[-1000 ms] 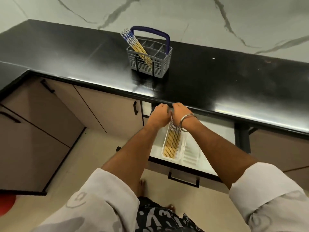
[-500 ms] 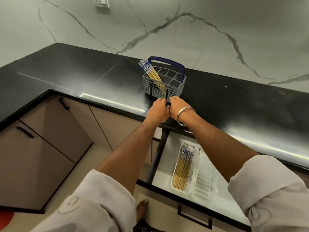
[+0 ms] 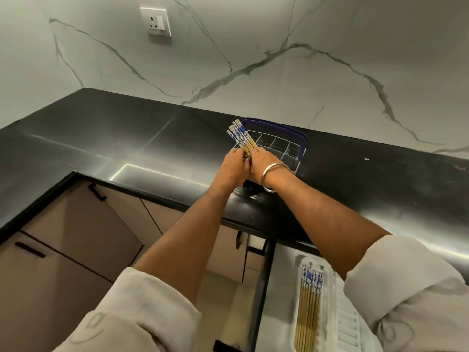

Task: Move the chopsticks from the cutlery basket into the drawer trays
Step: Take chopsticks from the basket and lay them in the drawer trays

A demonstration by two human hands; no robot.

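Observation:
A grey cutlery basket (image 3: 284,146) with a blue handle stands on the black counter. A bundle of chopsticks (image 3: 241,137), wooden with blue-and-white tops, leans out of its left end. My left hand (image 3: 234,165) and my right hand (image 3: 264,162) meet at the basket's near left corner, fingers closed around the lower part of the bundle. A steel bangle circles my right wrist. Below the counter an open drawer holds a white tray (image 3: 332,285) with several chopsticks (image 3: 308,308) lying lengthwise in it.
The black counter (image 3: 127,148) runs in an L along a white marble wall with a socket plate (image 3: 156,21). Brown cabinet doors (image 3: 76,224) with black handles sit below to the left. A second ribbed tray (image 3: 347,326) lies beside the first in the drawer.
Both hands rose from the drawer tray to the basket and closed on the chopsticks there. The view tilted upward, so the wall socket now shows.

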